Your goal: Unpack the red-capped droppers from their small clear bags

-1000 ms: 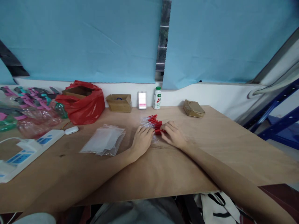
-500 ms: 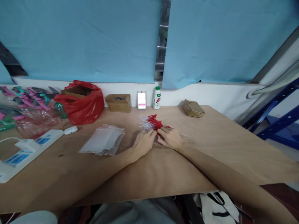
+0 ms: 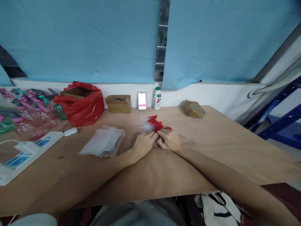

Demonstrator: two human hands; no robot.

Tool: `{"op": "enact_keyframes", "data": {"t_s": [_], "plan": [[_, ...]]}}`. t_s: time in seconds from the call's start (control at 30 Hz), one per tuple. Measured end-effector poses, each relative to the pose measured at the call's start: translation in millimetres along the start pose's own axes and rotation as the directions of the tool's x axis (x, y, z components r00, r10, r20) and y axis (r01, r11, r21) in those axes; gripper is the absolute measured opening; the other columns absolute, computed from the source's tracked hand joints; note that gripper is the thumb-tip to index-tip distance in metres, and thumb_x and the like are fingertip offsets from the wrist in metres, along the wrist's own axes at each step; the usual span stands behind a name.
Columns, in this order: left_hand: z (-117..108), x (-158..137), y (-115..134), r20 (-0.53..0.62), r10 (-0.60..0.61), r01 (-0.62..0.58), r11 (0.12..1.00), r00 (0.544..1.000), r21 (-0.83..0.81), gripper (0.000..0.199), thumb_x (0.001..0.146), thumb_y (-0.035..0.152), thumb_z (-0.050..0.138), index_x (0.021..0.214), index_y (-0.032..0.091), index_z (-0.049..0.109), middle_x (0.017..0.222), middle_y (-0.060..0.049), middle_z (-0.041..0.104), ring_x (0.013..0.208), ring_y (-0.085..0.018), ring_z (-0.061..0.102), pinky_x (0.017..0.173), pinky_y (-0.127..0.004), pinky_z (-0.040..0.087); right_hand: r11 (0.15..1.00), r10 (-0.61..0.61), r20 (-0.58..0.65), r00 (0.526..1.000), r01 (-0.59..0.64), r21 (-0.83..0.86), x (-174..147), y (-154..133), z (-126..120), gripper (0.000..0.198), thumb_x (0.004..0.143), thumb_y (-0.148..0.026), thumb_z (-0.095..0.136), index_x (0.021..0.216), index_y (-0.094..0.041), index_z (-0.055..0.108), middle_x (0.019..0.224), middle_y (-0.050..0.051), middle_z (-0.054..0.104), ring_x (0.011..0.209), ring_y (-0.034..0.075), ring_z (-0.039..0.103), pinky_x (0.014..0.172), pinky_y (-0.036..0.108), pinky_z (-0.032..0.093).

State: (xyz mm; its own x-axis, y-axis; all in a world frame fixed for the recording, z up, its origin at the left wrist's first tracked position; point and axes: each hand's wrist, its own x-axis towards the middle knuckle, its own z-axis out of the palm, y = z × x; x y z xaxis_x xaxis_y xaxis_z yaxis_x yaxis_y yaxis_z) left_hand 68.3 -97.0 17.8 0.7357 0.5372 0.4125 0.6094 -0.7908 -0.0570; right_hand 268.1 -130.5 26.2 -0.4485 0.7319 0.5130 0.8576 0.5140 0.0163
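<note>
My left hand (image 3: 144, 143) and my right hand (image 3: 170, 139) meet at the middle of the table, fingers curled and thumbs close together. Both appear closed on a thin clear plastic bag (image 3: 187, 139), whose faint sheen shows beside my right hand; much of it is hidden. Metal shafts show in the gap between the hands, and a bit of red handle (image 3: 169, 128) peeks out behind the right fingers. Just beyond lies a pile of small screwdrivers (image 3: 158, 126) with red handles pointing right and thin shafts pointing left. A stack of clear zip bags (image 3: 103, 142) lies left of my left hand.
Along the back stand a red plastic bag (image 3: 87, 110) holding a carton, an open cardboard box (image 3: 119, 105), a phone (image 3: 142, 101), a white bottle (image 3: 157, 99) and a brown package (image 3: 194, 109). At left are spray bottles (image 3: 35, 117) and a power strip (image 3: 30, 157).
The whole view has shifted slightly. My hands stay together in the same spot, with the fingers barely moved; the screwdriver pile lies as before.
</note>
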Motion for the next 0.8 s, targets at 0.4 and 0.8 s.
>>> {"op": "enact_keyframes", "data": {"t_s": [0.4,0.8], "plan": [[-5,-3,-5,-0.13,0.018,-0.015,1.0,0.991,0.025,0.023,0.108,0.023,0.047,0.106,0.021,0.07,0.096,-0.006,0.073,0.083,-0.023,0.067,0.076,-0.037,0.048,0.998,-0.064,-0.056,0.996,0.065,0.005,-1,6,-1,0.01,0.095,-0.023,0.051,0.093,-0.021,0.06,0.092,0.007,0.07,0.084,0.022,0.062,0.074,0.033,0.038],[-8,-6,-6,-0.238,-0.038,0.048,0.998,0.97,0.038,0.029,0.111,0.034,0.044,0.108,0.022,0.07,0.1,-0.005,0.073,0.082,-0.021,0.065,0.076,-0.038,0.045,0.999,-0.027,-0.025,0.999,0.028,0.037,0,11,-3,0.02,0.107,-0.033,0.048,0.103,-0.02,0.063,0.098,0.007,0.072,0.085,0.021,0.066,0.071,0.031,0.039]]}}
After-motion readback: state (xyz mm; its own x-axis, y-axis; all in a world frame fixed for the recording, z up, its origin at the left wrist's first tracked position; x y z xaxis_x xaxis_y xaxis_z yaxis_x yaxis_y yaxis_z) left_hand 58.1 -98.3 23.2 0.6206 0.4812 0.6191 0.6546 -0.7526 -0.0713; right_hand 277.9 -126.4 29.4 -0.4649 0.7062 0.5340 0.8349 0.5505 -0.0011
